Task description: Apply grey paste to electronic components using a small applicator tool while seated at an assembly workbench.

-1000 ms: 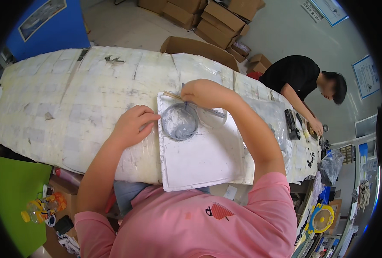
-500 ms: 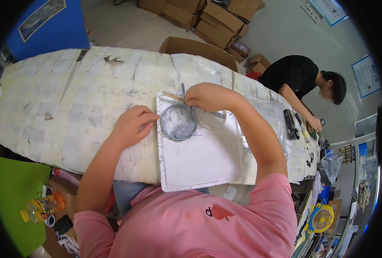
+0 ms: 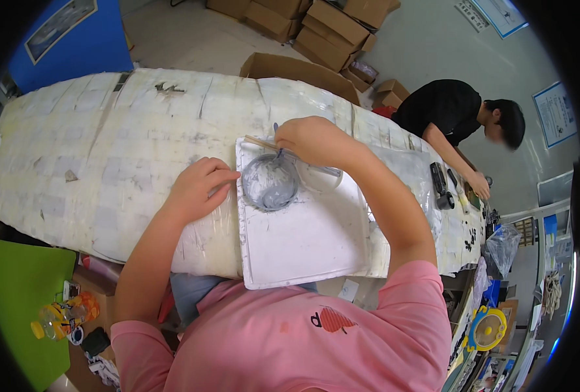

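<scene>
A white tray lies on the table before me. At its far left stands a round clear bowl smeared with grey-white paste. Beside it on the right is a white round dish, partly under my forearm, with a grey stick-like piece across it. My right hand hovers over the bowl's far rim, fingers pinched on a thin grey-blue tool; its kind is mostly hidden. Wooden sticks rest at the tray's far corner. My left hand lies open, a fingertip against the tray's left edge.
Worn plastic sheeting covers the long table. A co-worker in black bends over its right end, near black tools. Cardboard boxes are stacked beyond the table. An orange-labelled bottle stands at lower left.
My right hand has shifted slightly up and left over the bowl's far rim. The left hand keeps its place at the tray's edge.
</scene>
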### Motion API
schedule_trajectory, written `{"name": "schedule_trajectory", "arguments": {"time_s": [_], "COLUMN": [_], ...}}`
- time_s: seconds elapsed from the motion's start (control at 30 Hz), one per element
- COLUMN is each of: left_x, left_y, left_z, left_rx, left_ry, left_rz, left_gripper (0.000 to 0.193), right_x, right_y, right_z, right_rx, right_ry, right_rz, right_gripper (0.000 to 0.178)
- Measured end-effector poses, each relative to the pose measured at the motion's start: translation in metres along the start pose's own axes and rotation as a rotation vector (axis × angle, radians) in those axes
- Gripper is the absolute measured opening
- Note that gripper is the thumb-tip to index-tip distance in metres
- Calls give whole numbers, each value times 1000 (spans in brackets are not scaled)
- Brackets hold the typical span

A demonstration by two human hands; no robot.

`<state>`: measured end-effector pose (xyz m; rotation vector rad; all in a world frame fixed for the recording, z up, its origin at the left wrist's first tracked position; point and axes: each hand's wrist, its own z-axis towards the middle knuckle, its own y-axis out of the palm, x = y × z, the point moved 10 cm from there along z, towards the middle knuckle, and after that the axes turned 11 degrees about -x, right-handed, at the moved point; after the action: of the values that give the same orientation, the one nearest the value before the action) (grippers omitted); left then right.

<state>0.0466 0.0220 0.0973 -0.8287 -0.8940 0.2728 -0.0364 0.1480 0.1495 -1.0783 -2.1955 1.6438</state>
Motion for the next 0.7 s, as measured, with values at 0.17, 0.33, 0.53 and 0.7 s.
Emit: {"name": "schedule_trajectory", "arguments": {"time_s": [0.17, 0.33, 0.53, 0.7], "left_x": [0, 0, -2, 0], "left_y": [0, 0, 0, -1], "left_z": [-1, 0, 1, 0], "left_rx": [-7, 11, 27, 41], "left_ry": [-10, -2, -22, -7], "left_rz": [3, 9, 7, 4], "left_gripper": [29, 25, 25, 24], "right_x": [14, 10, 23, 29], "right_y": [7, 13, 6, 17], "right_z": [-18, -37, -42, -40], "right_rx": [14, 15, 219, 93], "right_ry": [77, 49, 86, 128], "right_rz": [-96, -12, 40, 153], "right_gripper": [17, 17, 17, 18]}}
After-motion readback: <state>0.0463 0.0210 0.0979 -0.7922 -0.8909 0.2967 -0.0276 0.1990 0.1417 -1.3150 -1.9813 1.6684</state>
